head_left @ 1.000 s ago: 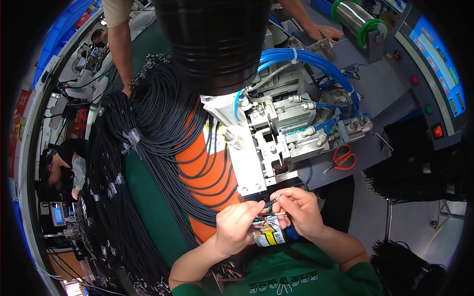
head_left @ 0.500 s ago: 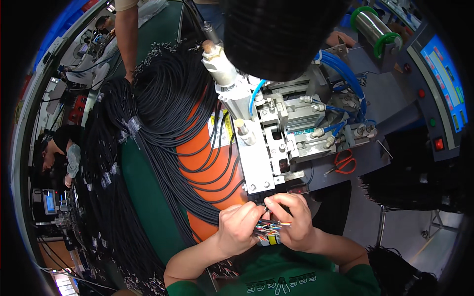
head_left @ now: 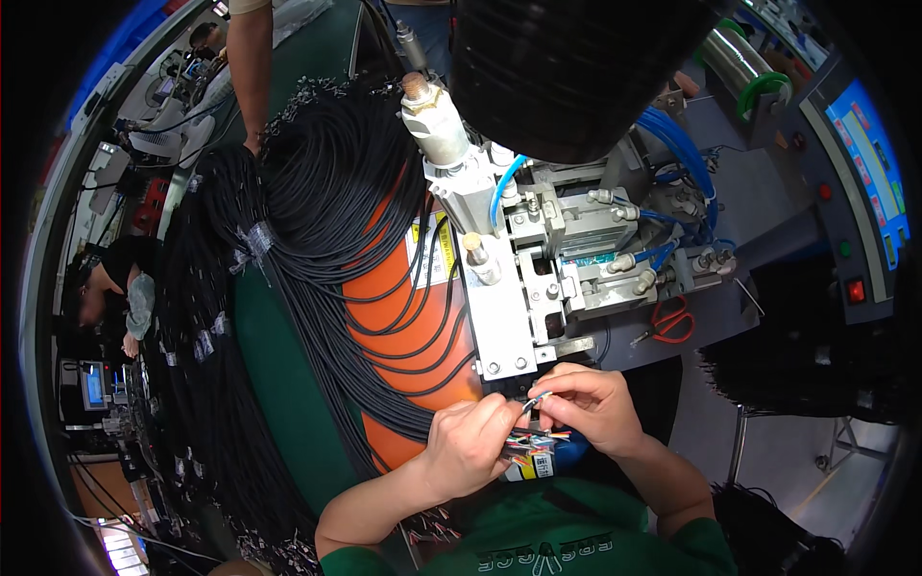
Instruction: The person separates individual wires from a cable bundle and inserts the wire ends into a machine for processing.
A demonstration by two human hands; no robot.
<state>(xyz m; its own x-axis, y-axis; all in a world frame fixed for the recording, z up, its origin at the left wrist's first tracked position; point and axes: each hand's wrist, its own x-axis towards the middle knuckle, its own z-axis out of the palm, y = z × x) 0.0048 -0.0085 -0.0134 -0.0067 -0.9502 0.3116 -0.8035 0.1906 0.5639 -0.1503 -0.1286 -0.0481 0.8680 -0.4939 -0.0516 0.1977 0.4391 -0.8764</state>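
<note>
Just in front of the machine's metal front plate [head_left: 501, 322], both my hands work at one cable end [head_left: 531, 402]. My left hand [head_left: 469, 444] is closed around the black cable, with its short coloured wires sticking out past the fingers. Thumb and forefinger of my right hand [head_left: 594, 411] pinch the tips of those thin wires. Below the fingers, several other stripped cable ends [head_left: 533, 444] fan out in many colours. Their black cables run left under my left hand, across an orange surface [head_left: 411, 336].
A large heap of black cables [head_left: 327, 173] covers the left side. Red-handled scissors [head_left: 670, 322] lie right of the machine. A wire spool [head_left: 744, 65] and a control panel with a screen [head_left: 869, 163] stand at the right. Another person's arm [head_left: 251, 72] reaches in at the top left.
My right hand has drawn slightly right and away from the left, and the coloured wires between them now show. The view has shifted a little.
</note>
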